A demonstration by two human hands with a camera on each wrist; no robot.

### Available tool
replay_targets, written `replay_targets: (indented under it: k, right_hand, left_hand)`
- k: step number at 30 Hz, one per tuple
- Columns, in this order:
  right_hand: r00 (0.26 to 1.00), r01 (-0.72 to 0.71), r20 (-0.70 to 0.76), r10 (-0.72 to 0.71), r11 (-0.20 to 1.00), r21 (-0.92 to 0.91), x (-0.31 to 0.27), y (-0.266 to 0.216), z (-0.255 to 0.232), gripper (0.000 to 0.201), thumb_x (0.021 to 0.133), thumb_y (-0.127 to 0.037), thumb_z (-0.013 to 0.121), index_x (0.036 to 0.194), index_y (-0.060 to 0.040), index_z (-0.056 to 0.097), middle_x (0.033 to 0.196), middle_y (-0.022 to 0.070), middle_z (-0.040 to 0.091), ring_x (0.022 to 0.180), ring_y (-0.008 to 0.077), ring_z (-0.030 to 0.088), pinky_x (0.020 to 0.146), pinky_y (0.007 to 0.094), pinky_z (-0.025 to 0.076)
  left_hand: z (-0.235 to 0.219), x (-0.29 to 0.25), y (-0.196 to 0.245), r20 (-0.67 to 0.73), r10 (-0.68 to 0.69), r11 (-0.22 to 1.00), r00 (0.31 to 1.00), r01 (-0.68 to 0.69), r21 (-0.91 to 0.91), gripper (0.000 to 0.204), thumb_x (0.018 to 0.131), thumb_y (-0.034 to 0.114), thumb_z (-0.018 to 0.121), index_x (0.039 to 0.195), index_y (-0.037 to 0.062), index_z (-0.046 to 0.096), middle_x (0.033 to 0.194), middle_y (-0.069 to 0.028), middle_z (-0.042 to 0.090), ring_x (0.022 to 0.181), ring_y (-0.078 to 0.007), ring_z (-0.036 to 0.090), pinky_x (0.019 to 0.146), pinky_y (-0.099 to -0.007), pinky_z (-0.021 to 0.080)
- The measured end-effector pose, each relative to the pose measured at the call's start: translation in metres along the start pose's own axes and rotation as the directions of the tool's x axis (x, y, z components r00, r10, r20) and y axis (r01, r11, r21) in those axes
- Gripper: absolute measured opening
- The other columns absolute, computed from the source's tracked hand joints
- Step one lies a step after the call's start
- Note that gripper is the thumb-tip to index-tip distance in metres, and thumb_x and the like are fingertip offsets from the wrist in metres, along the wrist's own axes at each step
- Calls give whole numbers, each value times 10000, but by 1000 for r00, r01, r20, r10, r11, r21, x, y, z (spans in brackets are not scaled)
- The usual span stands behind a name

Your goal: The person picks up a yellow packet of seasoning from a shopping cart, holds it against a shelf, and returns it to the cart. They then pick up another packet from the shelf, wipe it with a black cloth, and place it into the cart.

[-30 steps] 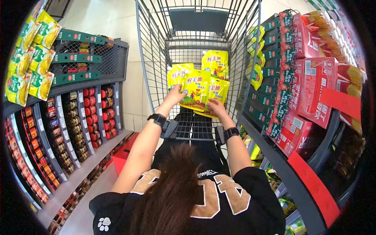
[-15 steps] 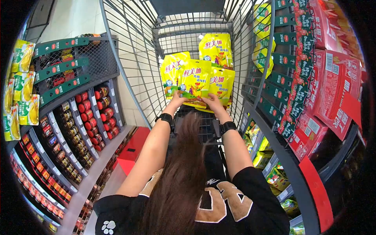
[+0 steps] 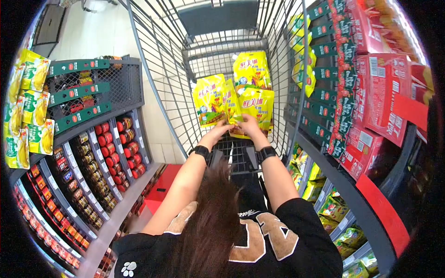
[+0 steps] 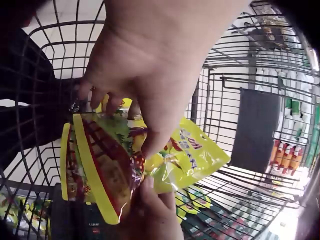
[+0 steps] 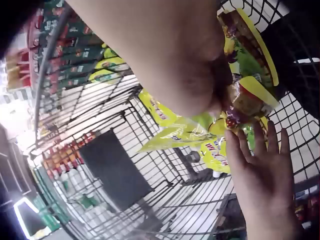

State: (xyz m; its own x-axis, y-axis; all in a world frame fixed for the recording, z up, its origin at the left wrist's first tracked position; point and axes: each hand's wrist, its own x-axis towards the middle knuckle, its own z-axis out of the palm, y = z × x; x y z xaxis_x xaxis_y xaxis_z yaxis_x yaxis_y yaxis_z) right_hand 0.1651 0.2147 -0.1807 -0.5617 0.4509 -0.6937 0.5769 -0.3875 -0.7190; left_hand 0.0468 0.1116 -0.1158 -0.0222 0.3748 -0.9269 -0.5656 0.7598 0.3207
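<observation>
Yellow seasoning pouches lie in the shopping cart's basket (image 3: pixel 185 74). One pouch (image 3: pixel 230 99) stands tilted, nearly edge-on in the head view, between a left pouch (image 3: pixel 208 99) and a right pouch (image 3: pixel 258 107); another pouch (image 3: pixel 251 69) is farther back. My right hand (image 3: pixel 251 128) pinches the tilted pouch near its lower end, the thumb showing on it in the left wrist view. My left hand (image 3: pixel 217 133) is at its lower left edge; in the right wrist view this left hand (image 5: pixel 262 175) has straight, spread fingers beside the pouch.
Left of the cart is a shelf (image 3: pixel 92 153) of jars, with hanging pouches (image 3: pixel 34 109) above. On the right stand red cartons (image 3: pixel 382 92) and green hanging strips (image 3: pixel 324 69), close to the cart's side. A red box (image 3: pixel 162 187) sits low at the left.
The middle pouch faced up and overlapped its neighbours; now it is turned nearly edge-on. Both hands have come closer together at its lower end.
</observation>
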Motion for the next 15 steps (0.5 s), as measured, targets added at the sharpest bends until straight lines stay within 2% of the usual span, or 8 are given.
replay_targets:
  k: [1,4,5,8,9,11,13,15]
  right_hand:
    - [997,-49,60,56,993,-105,-26,-50,-11,227,748,-39,567,961,35,546,797,82,598,602,131,564,497,237,433]
    - [990,-95,118,83,990,103,-61,-81,-30,238,763,-16,547,999,16,546,875,49,595,751,111,552,660,241,450]
    - [991,-63,121,48,991,119,-71,-85,-37,240,769,-23,543,1006,13,542,892,49,593,763,112,552,672,243,450]
    - [993,17,110,-53,953,302,-109,-109,-55,275,780,-28,536,1052,9,515,978,52,570,869,130,543,742,258,444]
    - [992,50,90,-89,927,372,-119,-118,-61,280,781,-26,534,1057,8,510,990,53,566,883,131,539,747,262,443]
    - [995,70,39,-97,899,433,-142,-134,-74,277,781,-23,533,1055,4,509,990,49,564,866,125,537,732,259,444]
    - [997,77,-12,-81,867,492,-169,-143,-83,275,780,-20,532,1053,0,509,991,46,562,849,118,536,716,257,444]
    - [988,131,-5,-154,822,554,-189,-148,-87,273,782,-16,527,1054,-13,507,973,35,563,795,102,532,686,244,438]
  left_hand:
    - [-2,1,-2,21,6,1000,1000,-5,-25,802,685,407,631,1299,97,219,1264,-157,339,1159,-293,322,920,-506,228]
    - [-2,-14,13,-109,196,979,975,-188,77,934,625,393,708,1303,39,172,1272,-186,316,1173,-263,313,947,-373,265]
    - [-6,-13,15,-69,300,951,951,-293,99,967,615,358,731,1299,-1,148,1265,-201,326,1173,-246,323,951,-322,268]
    - [-4,-54,52,37,303,953,952,-303,-3,951,659,293,718,1301,-18,90,1170,-210,436,1121,-247,393,947,-325,275]
    - [-7,-58,57,103,369,928,924,-372,15,873,716,202,675,1318,9,74,1123,-175,470,1009,-203,467,854,-295,360]
    - [-12,-75,74,218,316,947,923,-321,-13,797,706,216,682,1280,-24,184,1120,-183,485,1028,-207,477,854,-285,377]
    - [-1,-97,91,374,360,932,855,-348,-103,654,701,165,681,1218,-18,326,1113,-128,504,974,-171,512,826,-260,401]
    - [11,-115,102,461,259,929,849,-350,123,533,693,121,680,1148,6,427,1100,-69,519,947,-145,521,839,-264,396]
